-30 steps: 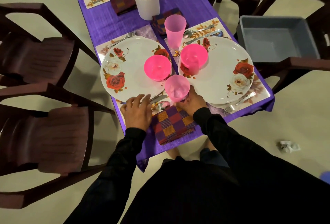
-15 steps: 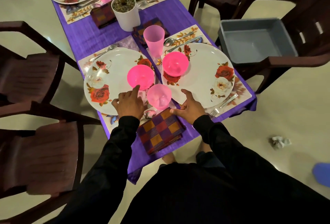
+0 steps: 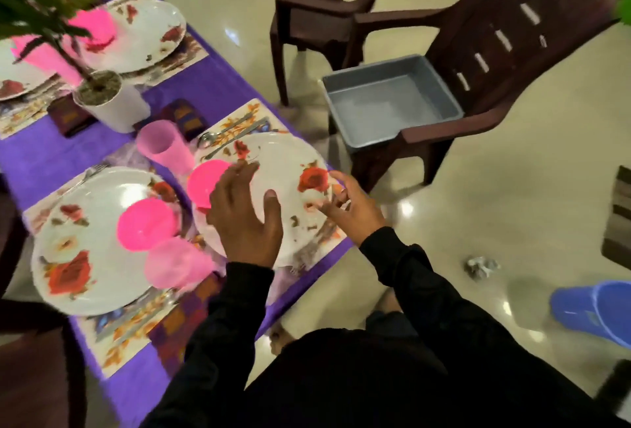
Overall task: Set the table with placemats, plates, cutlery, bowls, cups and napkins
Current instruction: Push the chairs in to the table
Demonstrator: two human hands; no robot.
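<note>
**user1:** Both hands have left the near cup and checked napkin. Left hand now hovers spread over the right-side plate, by its pink bowl. Right hand sits at that plate's outer rim, fingers loosely curled, gripping nothing.

**user2:** Yep. Near cup stands beside the left plate, napkin below it on the purple cloth. Grey tub rests on a chair.
</note>
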